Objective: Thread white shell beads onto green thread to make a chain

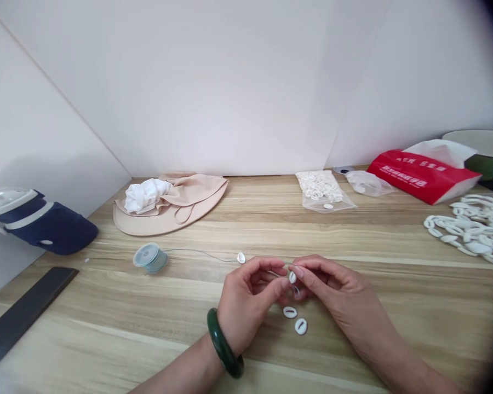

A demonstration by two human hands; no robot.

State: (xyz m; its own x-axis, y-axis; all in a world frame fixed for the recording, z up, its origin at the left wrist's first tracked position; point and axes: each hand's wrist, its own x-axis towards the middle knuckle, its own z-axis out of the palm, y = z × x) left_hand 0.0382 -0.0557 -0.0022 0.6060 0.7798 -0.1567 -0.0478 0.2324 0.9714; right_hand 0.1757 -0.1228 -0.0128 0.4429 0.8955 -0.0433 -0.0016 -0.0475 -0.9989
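Note:
My left hand (pixel 248 290) and my right hand (pixel 332 284) meet above the wooden table (pixel 107 306), their fingertips closing on a small white cowrie shell (pixel 292 277). A second shell (pixel 296 291) lies partly hidden just below those fingertips. Two slotted cowrie shells (pixel 290 312) (pixel 301 326) rest on the wood under my hands. A thin grey cord runs from a pale blue spool (pixel 150 258) to another shell (pixel 241 258) near my left hand. A dark green bangle (pixel 224 343) circles my left wrist.
A heap of white shell links (pixel 472 230) lies at the right, behind it a red tissue packet (pixel 423 175). A plastic bag of shells (pixel 322 189) and a beige hat with white cloth (pixel 170 205) stand at the back. A navy visor (pixel 45 224) and a dark ruler (pixel 24 320) lie left.

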